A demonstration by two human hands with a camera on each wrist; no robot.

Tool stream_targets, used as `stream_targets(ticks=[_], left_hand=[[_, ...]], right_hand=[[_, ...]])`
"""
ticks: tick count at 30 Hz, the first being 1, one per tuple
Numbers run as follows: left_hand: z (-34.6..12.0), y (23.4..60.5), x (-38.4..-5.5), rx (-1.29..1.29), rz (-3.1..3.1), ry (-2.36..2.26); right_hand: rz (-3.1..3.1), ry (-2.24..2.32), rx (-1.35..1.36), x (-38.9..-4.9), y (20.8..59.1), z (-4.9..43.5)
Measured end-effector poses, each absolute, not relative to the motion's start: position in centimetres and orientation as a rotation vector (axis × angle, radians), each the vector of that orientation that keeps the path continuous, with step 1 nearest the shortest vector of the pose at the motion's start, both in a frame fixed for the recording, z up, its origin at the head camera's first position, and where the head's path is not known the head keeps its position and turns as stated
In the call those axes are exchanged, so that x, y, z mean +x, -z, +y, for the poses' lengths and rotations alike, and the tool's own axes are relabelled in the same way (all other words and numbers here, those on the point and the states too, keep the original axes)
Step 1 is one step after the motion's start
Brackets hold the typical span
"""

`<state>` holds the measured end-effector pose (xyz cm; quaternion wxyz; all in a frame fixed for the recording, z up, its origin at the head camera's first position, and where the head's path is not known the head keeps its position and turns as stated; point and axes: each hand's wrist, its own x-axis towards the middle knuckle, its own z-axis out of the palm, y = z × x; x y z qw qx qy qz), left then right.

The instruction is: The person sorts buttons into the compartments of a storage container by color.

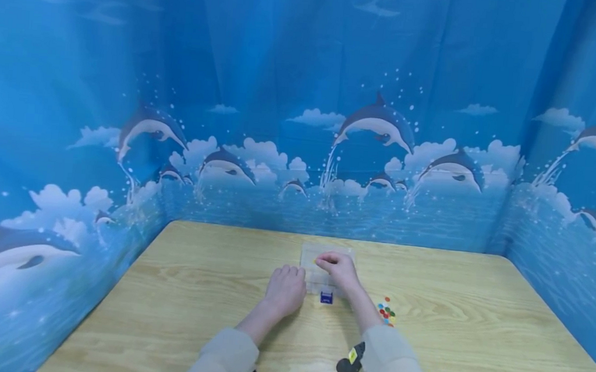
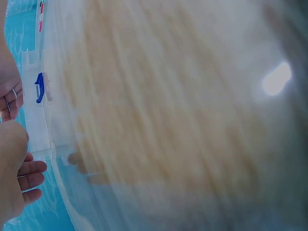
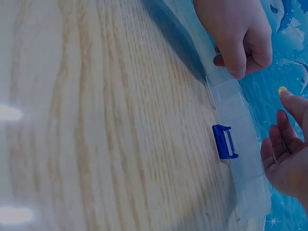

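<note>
Thumb and forefinger of my right hand (image 1: 340, 269) pinch a small round yellow button (image 3: 282, 91) above a clear plastic box (image 3: 239, 115). In the right wrist view this hand's other fingers are loosely bent and hold nothing. Blue clasp (image 1: 326, 298) sits at the box's near side. My left hand (image 1: 287, 291) is at the box's left edge, back upward. Its fingers (image 2: 32, 180) are bent beside the box corner in the left wrist view; whether they grip the wall is hidden. The box's inside is too small and blurred to make out.
Several small coloured discs (image 1: 386, 313), red, green, blue, orange and yellow, lie in a loose group on the wooden table (image 1: 475, 334), right of the box and beside my right forearm. A blue dolphin-print curtain (image 1: 263, 90) hangs behind the table and along its sides.
</note>
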<state>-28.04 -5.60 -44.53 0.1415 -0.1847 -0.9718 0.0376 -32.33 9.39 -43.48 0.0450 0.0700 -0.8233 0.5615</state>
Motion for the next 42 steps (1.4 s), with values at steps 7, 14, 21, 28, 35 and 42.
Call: stream_targets(ticks=[7, 14, 21, 28, 35, 42], left_hand=[[-5.5, 44.5, -28.1, -0.534, -2.792, -0.105], [-5.4, 44.4, -28.3, -0.539, -2.775, -0.103], [-5.4, 44.4, -28.4, -0.531, -2.777, -0.098], [-5.5, 44.4, -28.2, -0.541, -2.771, -0.101], [-5.5, 44.3, -28.1, -0.537, -2.779, -0.087], [-5.5, 44.5, -28.0, -0.525, -2.812, -0.070]], right_hand=[[-2.550, -1.652, 0.213, -32.5, 43.6, 9.1], [-2.542, -1.686, 0.220, -32.7, 43.7, 8.7], [-2.546, -1.712, 0.202, -32.9, 43.8, 8.3], [-2.582, -1.641, 0.167, -32.9, 43.9, 8.1], [-2.599, -1.590, 0.135, -33.0, 44.0, 7.9], [-2.630, -1.594, 0.080, -32.8, 44.2, 7.8]])
